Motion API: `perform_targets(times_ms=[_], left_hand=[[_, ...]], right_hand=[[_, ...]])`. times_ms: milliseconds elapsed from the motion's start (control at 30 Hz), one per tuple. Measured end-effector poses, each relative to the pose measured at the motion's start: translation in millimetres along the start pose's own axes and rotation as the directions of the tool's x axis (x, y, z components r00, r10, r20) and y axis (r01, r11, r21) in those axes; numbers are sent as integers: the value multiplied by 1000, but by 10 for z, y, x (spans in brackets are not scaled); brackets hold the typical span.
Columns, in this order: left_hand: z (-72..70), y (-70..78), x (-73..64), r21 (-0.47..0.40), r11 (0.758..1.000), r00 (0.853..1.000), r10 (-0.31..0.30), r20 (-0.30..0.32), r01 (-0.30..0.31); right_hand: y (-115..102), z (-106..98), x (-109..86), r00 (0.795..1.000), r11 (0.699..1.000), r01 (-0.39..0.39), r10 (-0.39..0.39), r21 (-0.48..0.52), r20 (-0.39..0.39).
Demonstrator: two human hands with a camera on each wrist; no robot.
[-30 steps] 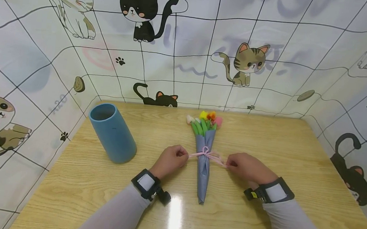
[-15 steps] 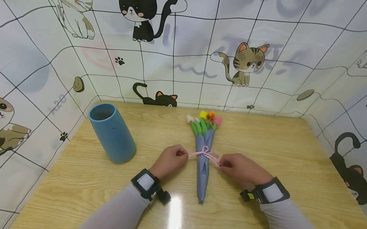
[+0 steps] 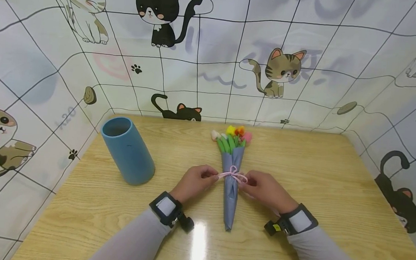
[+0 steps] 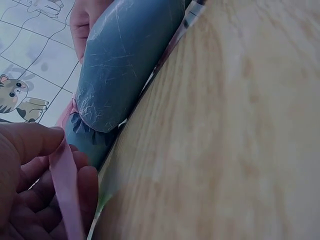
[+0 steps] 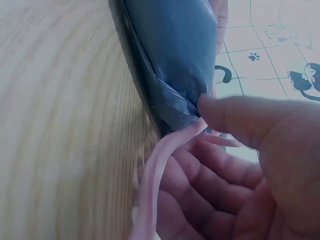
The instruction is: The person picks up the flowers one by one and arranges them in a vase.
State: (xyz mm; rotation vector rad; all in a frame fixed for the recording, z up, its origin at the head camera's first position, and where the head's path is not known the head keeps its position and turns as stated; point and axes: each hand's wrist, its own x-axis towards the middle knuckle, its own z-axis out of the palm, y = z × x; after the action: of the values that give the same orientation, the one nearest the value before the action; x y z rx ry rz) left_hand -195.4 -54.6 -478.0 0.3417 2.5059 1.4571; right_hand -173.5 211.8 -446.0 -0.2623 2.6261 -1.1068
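A bouquet (image 3: 229, 206) in blue-grey wrapping paper lies on the wooden table, its yellow, orange, pink and white flowers (image 3: 231, 131) pointing away from me. Around its middle a pink ribbon (image 3: 233, 171) is tied in a bow. On the left side, my left hand (image 3: 194, 182) pinches one ribbon end; in the left wrist view the ribbon tail (image 4: 65, 185) hangs down over the curled fingers. My right hand (image 3: 268, 189) is right at the bow's right side, thumb and fingers on the ribbon (image 5: 155, 167), whose tail droops past the palm in the right wrist view.
A tall blue vase (image 3: 130, 152) stands at the left of the table (image 3: 317, 166). Behind and at both sides hangs a white cloth backdrop (image 3: 215, 74) printed with cats and grid lines.
My right hand has moved left along the ribbon, from its far end up to the bow. My left hand has shifted slightly right, closer to the wrapping.
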Motion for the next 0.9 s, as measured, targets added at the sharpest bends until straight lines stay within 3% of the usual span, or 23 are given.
perform_targets(times_ms=[133,233,467,900], left_hand=[[12,-2,1,-1,1000,1000,-1,0,1],[16,-1,1,-4,1000,1000,-10,-1,10],[15,5,4,-2,1000,1000,-20,0,20],[-77,34,-13,34,999,999,20,30,-21]], right_hand=[[-54,-6,-29,995,999,-30,26,-42,-101],[-116,-12,-55,989,995,4,-19,-97,-148],[-202,41,-54,986,983,125,-139,-135,-98],[-136,143,-1,986,987,103,-118,-123,-119]])
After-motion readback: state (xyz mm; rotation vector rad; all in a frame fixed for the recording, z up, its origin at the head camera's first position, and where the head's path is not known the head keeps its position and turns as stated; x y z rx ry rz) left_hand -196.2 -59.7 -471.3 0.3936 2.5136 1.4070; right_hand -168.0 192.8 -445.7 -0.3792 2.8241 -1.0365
